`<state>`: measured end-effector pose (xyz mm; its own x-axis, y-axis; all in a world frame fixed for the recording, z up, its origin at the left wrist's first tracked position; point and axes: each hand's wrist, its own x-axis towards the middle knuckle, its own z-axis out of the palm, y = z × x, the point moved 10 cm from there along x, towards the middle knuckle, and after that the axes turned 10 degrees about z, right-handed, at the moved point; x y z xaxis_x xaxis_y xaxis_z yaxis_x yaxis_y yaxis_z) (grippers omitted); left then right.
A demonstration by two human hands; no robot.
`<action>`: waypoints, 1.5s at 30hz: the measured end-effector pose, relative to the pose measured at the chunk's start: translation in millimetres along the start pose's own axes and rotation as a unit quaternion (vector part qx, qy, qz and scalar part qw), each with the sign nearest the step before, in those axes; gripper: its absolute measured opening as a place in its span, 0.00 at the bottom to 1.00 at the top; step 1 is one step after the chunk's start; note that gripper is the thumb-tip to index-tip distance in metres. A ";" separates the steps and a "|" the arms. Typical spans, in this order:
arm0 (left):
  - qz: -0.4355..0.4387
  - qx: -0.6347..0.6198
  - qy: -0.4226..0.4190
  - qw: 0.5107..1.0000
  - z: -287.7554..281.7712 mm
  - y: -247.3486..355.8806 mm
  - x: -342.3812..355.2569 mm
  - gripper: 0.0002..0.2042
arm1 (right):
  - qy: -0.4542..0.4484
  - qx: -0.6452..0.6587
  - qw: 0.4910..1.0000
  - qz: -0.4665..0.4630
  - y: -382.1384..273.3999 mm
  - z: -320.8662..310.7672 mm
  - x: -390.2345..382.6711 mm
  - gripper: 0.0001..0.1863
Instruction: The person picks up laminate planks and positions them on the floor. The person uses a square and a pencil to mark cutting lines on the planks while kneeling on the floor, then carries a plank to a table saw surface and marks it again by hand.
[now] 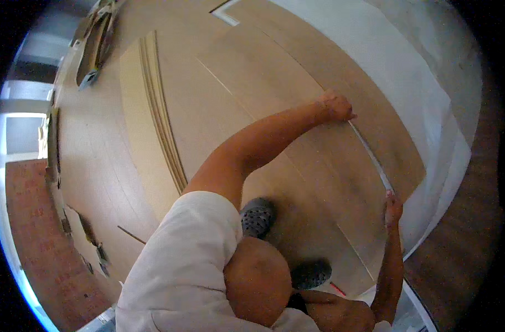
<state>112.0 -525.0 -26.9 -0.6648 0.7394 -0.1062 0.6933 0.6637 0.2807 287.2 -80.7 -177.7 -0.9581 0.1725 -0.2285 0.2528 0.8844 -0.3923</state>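
A thin, pale tape measure blade (370, 150) stretches across the wood-look floor planks (302, 133), between my two hands. At the far end, my left hand (335, 106) is closed in a fist over the strip and presses near a plank seam. Nearer to me on the right, my right hand (393, 210) pinches the other end, close to the edge of the laid planks. Whether a tape case sits inside either hand is hidden by the fingers. A red pencil-like stick (337, 289) lies on the floor beside my dark shoe (311, 273).
White underlay sheeting (429, 110) borders the planks on the right, with darker floor (457, 243) beyond. Several loose long planks (155, 105) lie stacked at the left. Offcuts and tools (94, 47) lie at the far left, and a thin stick (132, 234) is nearer.
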 end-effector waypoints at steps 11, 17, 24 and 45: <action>-0.395 -0.170 0.780 0.454 -151.6 -142.6 -562.9 0.14 | -0.229 0.087 0.939 0.242 -26.3 36.7 -83.0 0.34; -0.135 -0.453 0.711 0.521 -136.9 -141.4 -502.6 0.29 | -0.418 0.130 0.887 0.147 -72.5 28.8 -157.2 0.32; -0.103 -0.456 0.691 0.551 -160.5 -114.8 -469.3 0.32 | -0.391 0.069 0.912 0.105 -79.8 12.4 -184.3 0.33; -0.151 -0.439 0.666 0.584 -169.6 -101.1 -424.1 0.29 | -0.457 0.093 0.845 0.260 -101.7 -1.2 -283.3 0.33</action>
<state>276.7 -924.8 151.6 -0.7526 -0.5271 0.3947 0.4674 -0.0052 0.8841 532.8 -219.0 -72.0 -0.2281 0.0344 -0.9730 0.7053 0.6948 -0.1407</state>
